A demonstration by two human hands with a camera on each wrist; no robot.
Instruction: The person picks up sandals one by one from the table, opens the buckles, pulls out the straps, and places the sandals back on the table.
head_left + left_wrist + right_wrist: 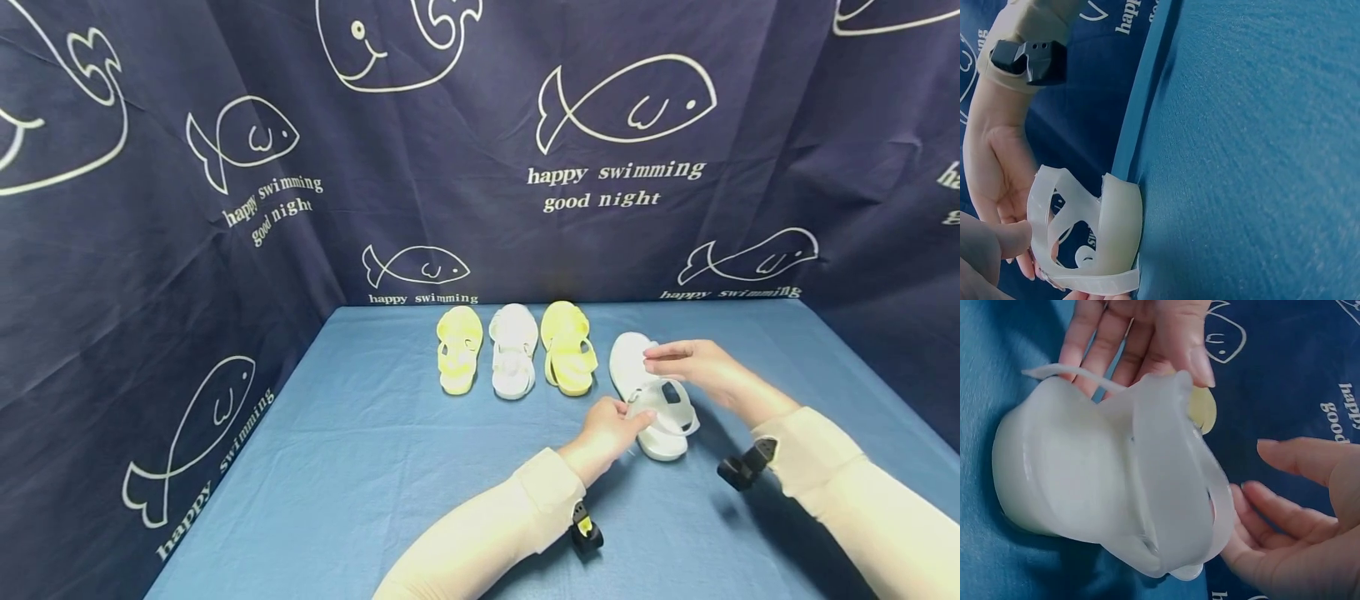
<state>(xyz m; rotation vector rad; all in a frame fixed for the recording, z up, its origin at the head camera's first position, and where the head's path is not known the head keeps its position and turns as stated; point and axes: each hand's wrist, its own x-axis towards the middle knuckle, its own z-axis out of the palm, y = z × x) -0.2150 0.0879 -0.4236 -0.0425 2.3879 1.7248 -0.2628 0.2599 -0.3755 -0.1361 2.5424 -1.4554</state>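
A white sandal point(663, 429) with wide straps is between the two hands at the right of the blue table, its heel toward the near side. My left hand point(609, 433) grips its left side, the thumb over the strap and the other fingers lower down; the right wrist view also shows this left hand point(1141, 344). At the sandal's far right side is my right hand point(693, 367), its fingers loosely extended and the thumb apart. In the right wrist view, the sandal point(1079, 462) partly hides the fingertips of the right hand point(1297, 519).
Left of the white sandal, a yellow sandal point(567, 346), another white sandal point(513, 350) and another yellow sandal point(459, 350) stand in a row near the back edge. A dark blue curtain point(480, 167) with fish drawings hangs behind the blue table point(360, 467).
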